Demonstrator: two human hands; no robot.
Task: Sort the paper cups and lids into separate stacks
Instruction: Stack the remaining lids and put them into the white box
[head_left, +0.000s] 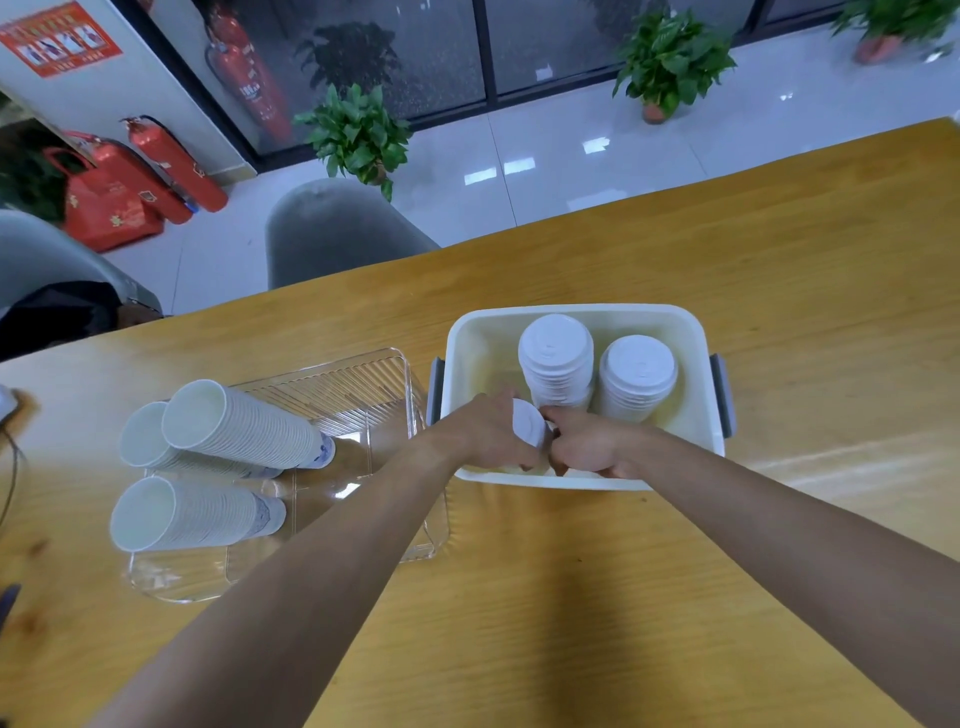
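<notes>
Head view, wooden table (675, 571). Both hands meet over the near-left part of the white bin (582, 312). Left hand (485, 434) has its fingers curled round a white lidded cup (529, 423), tilted with the lid facing the camera. Right hand (587, 447) is curled, fingertips at the lid's right edge; whether it pinches the lid or only touches it cannot be told.

Inside the bin, two upright stacks of white lids: one (557, 358) just behind the hands, the other (638, 376) to its right, close beside it.

Left of the bin, a clear plastic tray (363, 384) holds three stacks of paper cups (239, 426) lying on their sides, open mouths toward the left.
</notes>
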